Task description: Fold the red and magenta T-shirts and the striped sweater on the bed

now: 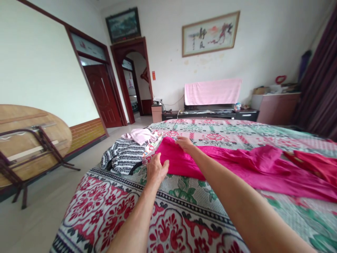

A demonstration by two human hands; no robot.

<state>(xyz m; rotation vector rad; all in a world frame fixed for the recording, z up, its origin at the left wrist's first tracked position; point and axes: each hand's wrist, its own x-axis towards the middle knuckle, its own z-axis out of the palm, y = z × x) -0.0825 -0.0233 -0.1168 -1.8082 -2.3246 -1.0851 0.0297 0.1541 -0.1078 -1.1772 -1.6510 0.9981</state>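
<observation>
A bright pink garment [229,161] stretches across the bed, lying mostly flat with a bunched fold towards the right; its kind is not plain. At its left end, my left hand [156,169] rests by the near corner, thumb apart from the fingers. My right hand [186,144] reaches over to the garment's far edge, fingers bent onto the cloth there. Just left of my left hand is a heap with a black-and-white patterned knit garment [126,154] and a pale pink cloth [139,136] on top. A red garment [318,163] lies at the right.
A patterned bedspread [168,225] covers the bed. On the floor at left leans a folded round table [39,140]. Beyond the bed stand a low black cabinet [247,115], a screen draped with pink cloth [213,92] and a side cabinet [276,107].
</observation>
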